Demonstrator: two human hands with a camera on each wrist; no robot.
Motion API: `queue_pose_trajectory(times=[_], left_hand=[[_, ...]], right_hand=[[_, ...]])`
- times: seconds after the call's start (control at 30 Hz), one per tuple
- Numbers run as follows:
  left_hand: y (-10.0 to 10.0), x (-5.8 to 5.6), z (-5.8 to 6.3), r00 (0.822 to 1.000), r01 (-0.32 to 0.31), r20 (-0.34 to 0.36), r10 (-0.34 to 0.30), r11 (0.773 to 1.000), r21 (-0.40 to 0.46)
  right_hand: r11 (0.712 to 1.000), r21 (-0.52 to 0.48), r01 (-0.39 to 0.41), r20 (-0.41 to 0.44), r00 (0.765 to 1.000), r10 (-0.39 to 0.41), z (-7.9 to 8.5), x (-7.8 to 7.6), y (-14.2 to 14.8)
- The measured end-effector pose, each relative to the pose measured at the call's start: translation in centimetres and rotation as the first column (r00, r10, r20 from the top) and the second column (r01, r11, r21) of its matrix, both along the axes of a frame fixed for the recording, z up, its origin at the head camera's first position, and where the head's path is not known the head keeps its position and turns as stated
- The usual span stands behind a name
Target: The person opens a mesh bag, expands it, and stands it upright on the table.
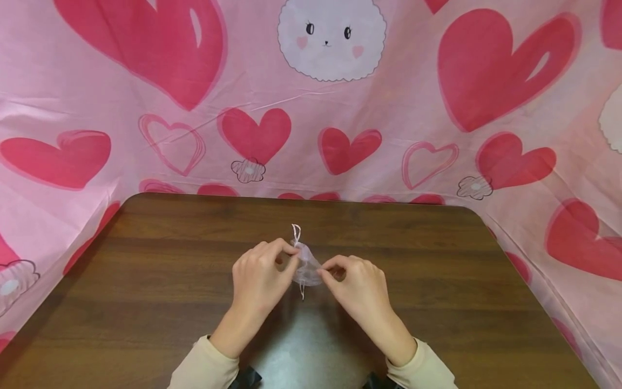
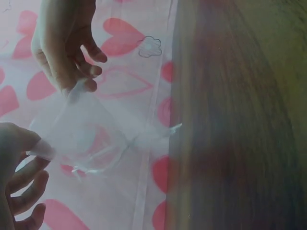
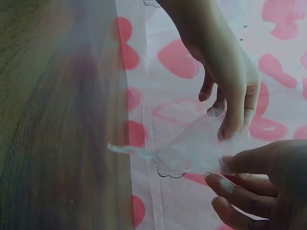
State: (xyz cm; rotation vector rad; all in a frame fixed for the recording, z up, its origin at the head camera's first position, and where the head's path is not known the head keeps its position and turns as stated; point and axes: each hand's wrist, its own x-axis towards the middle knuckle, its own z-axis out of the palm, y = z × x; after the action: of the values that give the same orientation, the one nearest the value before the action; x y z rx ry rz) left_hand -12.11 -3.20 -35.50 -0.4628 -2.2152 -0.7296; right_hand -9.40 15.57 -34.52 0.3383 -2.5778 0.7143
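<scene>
A small sheer white drawstring pouch (image 1: 308,270) is held up between both hands over the table. My left hand (image 1: 259,276) pinches its left edge between thumb and forefinger, while the thumb and forefinger of my right hand (image 1: 362,286) pinch its right corner. One white drawstring loop (image 1: 296,232) sticks up at the far end, and another thin cord (image 1: 302,292) hangs below. In the left wrist view the see-through fabric (image 2: 91,132) spreads out between the two hands. From the right wrist, the pouch (image 3: 189,151) tapers to a gathered neck with the cord trailing from it.
The dark wooden table (image 1: 170,259) has rounded far corners. Behind and around it hangs a pink cloth (image 1: 301,113) printed with hearts and a white fluffy face. Cream sleeves (image 1: 206,367) cover the forearms, and black straps (image 1: 247,377) show near the wrists.
</scene>
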Motion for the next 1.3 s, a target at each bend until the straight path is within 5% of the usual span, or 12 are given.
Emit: queue_pose_trajectory(times=[0.27,0.63,0.93,1.3], left_hand=[[-0.30,-0.26,0.11,1.000,-0.025,-0.017,0.024,1.000,-0.008],[-0.02,0.08,0.41,0.988,0.142,0.078,-0.134,0.983,-0.118],[0.12,0.10,0.11,0.999,0.050,0.025,-0.048,0.995,-0.088],[-0.32,-0.21,0.28,0.997,0.000,0.072,-0.004,0.998,0.057]], right_hand=[[1.000,-0.012,0.028,-0.093,0.995,-0.029,0.00,-0.16,0.32],[0.999,0.028,0.044,-0.210,0.977,-0.037,-0.04,-0.57,0.55],[1.000,0.019,0.008,-0.197,0.980,-0.004,-0.09,-0.49,0.23],[0.999,-0.049,-0.005,-0.117,0.993,-0.001,0.10,-0.37,0.14]])
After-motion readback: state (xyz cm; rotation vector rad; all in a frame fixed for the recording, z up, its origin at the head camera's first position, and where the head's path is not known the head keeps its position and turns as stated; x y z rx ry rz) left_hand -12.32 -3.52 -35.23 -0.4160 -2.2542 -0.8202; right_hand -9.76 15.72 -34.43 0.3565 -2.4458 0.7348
